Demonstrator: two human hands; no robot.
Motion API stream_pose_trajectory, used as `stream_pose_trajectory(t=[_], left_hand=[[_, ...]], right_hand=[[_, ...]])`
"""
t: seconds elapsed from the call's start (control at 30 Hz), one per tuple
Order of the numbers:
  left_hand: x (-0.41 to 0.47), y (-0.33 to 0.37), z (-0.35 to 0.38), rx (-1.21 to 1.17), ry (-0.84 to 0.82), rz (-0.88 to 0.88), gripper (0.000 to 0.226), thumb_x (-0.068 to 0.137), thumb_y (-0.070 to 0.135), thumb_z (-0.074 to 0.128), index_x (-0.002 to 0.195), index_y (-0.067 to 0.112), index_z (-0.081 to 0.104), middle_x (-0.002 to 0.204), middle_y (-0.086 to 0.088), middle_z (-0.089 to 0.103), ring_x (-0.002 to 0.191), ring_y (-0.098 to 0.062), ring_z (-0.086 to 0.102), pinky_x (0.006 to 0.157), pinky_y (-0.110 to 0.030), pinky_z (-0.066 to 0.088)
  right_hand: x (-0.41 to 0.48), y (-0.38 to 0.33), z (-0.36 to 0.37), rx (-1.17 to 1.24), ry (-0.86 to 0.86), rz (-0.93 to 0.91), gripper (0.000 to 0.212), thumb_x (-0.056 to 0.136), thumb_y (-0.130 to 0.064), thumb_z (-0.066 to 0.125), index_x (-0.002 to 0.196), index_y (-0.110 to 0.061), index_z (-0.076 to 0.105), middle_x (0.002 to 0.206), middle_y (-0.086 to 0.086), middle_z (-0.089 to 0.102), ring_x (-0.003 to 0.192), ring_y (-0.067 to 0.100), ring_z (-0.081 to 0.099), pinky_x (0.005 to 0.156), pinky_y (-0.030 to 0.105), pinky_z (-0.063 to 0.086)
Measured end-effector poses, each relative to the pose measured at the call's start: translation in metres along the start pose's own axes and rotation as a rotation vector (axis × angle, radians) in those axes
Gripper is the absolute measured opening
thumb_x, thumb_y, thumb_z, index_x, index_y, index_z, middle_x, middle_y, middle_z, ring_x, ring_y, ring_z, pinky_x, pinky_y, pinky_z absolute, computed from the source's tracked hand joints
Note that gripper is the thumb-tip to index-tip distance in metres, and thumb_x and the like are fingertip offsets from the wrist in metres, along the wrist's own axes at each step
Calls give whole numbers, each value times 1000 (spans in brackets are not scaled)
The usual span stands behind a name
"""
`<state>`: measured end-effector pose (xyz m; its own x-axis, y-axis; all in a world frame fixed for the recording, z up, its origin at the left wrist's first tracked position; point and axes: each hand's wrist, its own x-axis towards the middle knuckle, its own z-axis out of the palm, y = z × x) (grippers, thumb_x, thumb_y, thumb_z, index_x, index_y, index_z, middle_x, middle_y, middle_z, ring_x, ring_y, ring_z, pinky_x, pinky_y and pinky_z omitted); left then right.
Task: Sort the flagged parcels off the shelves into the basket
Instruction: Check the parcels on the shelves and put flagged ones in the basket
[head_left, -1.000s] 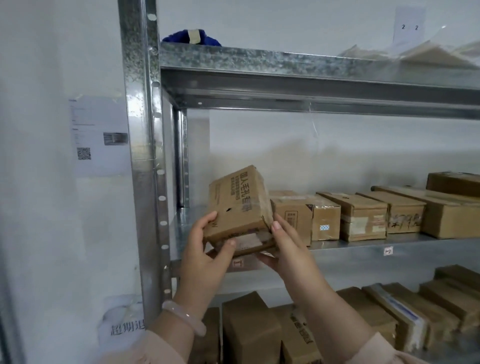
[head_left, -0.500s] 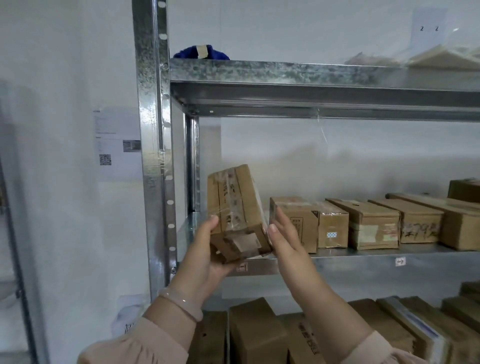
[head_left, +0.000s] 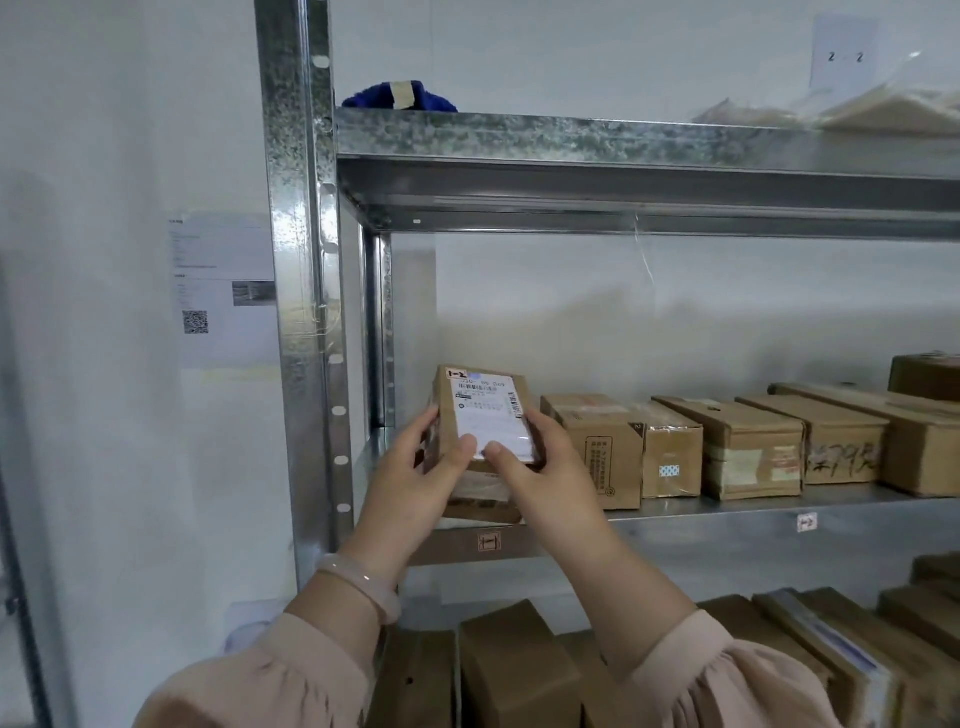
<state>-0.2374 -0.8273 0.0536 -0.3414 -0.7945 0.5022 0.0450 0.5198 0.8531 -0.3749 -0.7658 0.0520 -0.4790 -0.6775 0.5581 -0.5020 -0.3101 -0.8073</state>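
Right now you hold one small parcel (head_left: 480, 400) up in front of you, at the left end of the middle shelf (head_left: 727, 512). Your left hand (head_left: 415, 483) grips its left side and your right hand (head_left: 550, 478) grips its right side. Both thumbs (head_left: 462, 449) press on the white label (head_left: 488, 421), which faces you. I cannot tell if the bottom of the parcel sits on the shelf lip or hangs just above it.

Some things could go wrong from here:

- The label and the tape look smooth. If you let go with one hand, the parcel may slide out. It would likely fall on the boxes on the shelf below (head_left: 519, 660).
- Your thumbs hide the low part of the label. You might miss some words there and sort the parcel wrong. The little tag (head_left: 457, 373) at the top corner is small too, so look at it with care.
- A brown box (head_left: 597, 447) stands just beside your right hand. If you swing the parcel to the right, you may bump that box and push it out of its row.
- The metal post (head_left: 298, 312) is near on the left. A quick pull that way could knock the parcel against it.
- The basket is not in sight. You will have to turn to find it, so hold tight while you look away.
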Motion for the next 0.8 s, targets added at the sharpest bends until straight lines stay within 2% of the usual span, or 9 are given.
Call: stream_pose_trajectory(t=[0.07, 0.13, 0.23, 0.3, 0.43, 0.53, 0.6, 0.73, 0.8], left_hand=[[7, -3, -2, 44, 6, 42, 53, 88, 40, 66, 135, 45, 42, 120, 26, 54, 102, 12, 54, 75, -5, 47], [16, -11, -5, 103, 20, 56, 54, 90, 32, 65, 137, 43, 40, 116, 25, 55, 96, 13, 55, 67, 1, 43], [26, -27, -9, 220, 14, 1, 51, 93, 29, 61, 140, 35, 39, 131, 8, 54, 111, -8, 53, 79, -10, 41], [30, -39, -10, 259, 7, -16, 45, 93, 30, 61, 135, 35, 44, 131, 4, 55, 110, -12, 55, 74, -12, 41], [37, -53, -8, 267, 34, 34, 43, 93, 30, 61, 132, 38, 46, 130, 2, 56, 111, -18, 57, 82, -26, 52], [41, -55, -5, 328, 49, 38, 47, 93, 33, 60, 137, 35, 43, 135, 0, 53, 117, -20, 54, 95, -38, 51], [40, -52, -4, 356, 69, 61, 51, 92, 33, 61, 139, 33, 42, 139, 0, 47, 123, -21, 49, 97, -29, 45], [26, -30, 5, 558, 208, 462, 50, 89, 30, 61, 137, 30, 46, 145, 1, 38, 137, -19, 31, 105, -31, 27], [21, -13, 23, 567, 167, 669, 46, 88, 31, 58, 134, 30, 49, 142, 3, 42, 135, -14, 31, 108, -32, 25]], right_hand=[[6, 2, 6, -19, -1, 7, 53, 84, -41, 65, 133, -38, 46, 114, -24, 55, 109, 0, 54, 89, 27, 49], [7, 7, 12, -83, -31, 26, 53, 85, -43, 63, 135, -37, 44, 123, -16, 54, 113, 6, 53, 93, 31, 50], [3, 12, 15, -104, -95, 22, 54, 87, -41, 62, 138, -37, 42, 113, -28, 50, 102, -6, 52, 80, 7, 45], [-1, 13, 13, -117, -110, -7, 54, 89, -37, 62, 139, -38, 42, 112, -35, 48, 110, -6, 51, 80, 1, 41], [-9, 13, 1, -211, -76, -66, 57, 89, -41, 59, 141, -40, 37, 140, -15, 45, 130, 4, 39, 108, 35, 39], [-17, 9, -15, -284, -16, -109, 53, 89, -44, 56, 139, -45, 37, 142, -19, 42, 132, -1, 35, 110, 37, 37], [-21, 8, -28, -332, 30, -145, 49, 90, -44, 54, 136, -48, 39, 139, -23, 42, 129, -5, 34, 109, 37, 39], [-21, 14, -59, -368, 140, -180, 44, 91, -40, 54, 133, -46, 44, 133, -26, 45, 124, -13, 34, 106, 37, 41], [-17, 20, -72, -372, 183, -180, 43, 91, -41, 54, 132, -48, 43, 135, -24, 44, 128, -10, 32, 109, 37, 37]])
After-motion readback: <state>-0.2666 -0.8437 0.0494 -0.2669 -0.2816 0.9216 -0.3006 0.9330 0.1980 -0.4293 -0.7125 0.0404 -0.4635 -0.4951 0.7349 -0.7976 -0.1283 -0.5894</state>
